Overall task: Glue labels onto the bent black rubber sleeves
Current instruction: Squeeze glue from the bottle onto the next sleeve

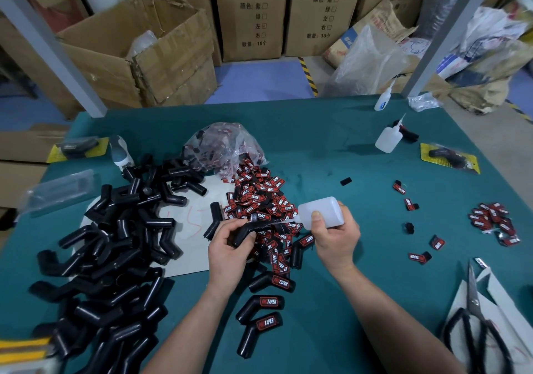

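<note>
My left hand grips a bent black rubber sleeve above the green table. My right hand holds a white glue bottle tipped sideways, its nozzle pointing left at the sleeve's upper end. Behind both hands lies a heap of red and black labels. A big pile of unlabelled black sleeves covers the left of the table. Three sleeves with labels on them lie near my forearms.
A clear bag of labels sits behind the heap. Two more glue bottles stand at the back right, a yellow packaged sleeve further right. Loose labels are scattered on the right. Black scissors lie at the near right. Cardboard boxes stand beyond the table.
</note>
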The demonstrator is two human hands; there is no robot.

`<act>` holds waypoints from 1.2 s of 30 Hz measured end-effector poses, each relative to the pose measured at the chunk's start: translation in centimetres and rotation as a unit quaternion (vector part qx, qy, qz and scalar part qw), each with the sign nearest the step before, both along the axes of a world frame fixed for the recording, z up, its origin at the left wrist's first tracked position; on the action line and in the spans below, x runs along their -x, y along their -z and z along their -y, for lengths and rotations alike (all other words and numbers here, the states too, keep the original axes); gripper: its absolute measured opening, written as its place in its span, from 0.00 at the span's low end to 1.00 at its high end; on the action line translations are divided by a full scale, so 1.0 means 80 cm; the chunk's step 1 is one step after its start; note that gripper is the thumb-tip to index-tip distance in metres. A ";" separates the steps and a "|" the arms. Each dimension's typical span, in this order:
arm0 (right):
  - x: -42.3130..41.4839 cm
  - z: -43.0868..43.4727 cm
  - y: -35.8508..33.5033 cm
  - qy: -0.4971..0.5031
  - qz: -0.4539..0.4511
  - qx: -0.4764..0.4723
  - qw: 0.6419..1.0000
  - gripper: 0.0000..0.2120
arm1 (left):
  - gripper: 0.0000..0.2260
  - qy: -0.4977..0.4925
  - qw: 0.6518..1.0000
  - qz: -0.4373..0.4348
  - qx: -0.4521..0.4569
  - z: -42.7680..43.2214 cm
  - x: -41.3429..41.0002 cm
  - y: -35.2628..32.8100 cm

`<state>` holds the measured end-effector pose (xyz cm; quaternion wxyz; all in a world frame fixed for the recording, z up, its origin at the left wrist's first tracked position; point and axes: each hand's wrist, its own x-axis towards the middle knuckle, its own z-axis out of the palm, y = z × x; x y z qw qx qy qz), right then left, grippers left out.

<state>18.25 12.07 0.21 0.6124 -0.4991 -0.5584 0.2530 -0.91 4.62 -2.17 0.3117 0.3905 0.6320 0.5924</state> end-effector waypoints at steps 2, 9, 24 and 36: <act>-0.001 0.000 0.000 -0.005 0.002 -0.007 1.000 0.08 | 0.17 -0.001 1.000 0.000 0.007 0.000 0.000 0.000; -0.001 -0.001 0.000 0.004 0.012 -0.006 1.000 0.14 | 0.19 0.003 1.000 0.005 0.013 -0.001 0.001 0.003; 0.003 0.005 -0.004 0.005 0.026 -0.002 1.000 0.14 | 0.23 0.006 1.000 -0.006 0.014 -0.001 0.000 0.002; -0.003 -0.001 -0.002 0.001 0.017 0.000 1.000 0.12 | 0.24 -0.004 1.000 0.011 0.013 0.000 -0.001 -0.003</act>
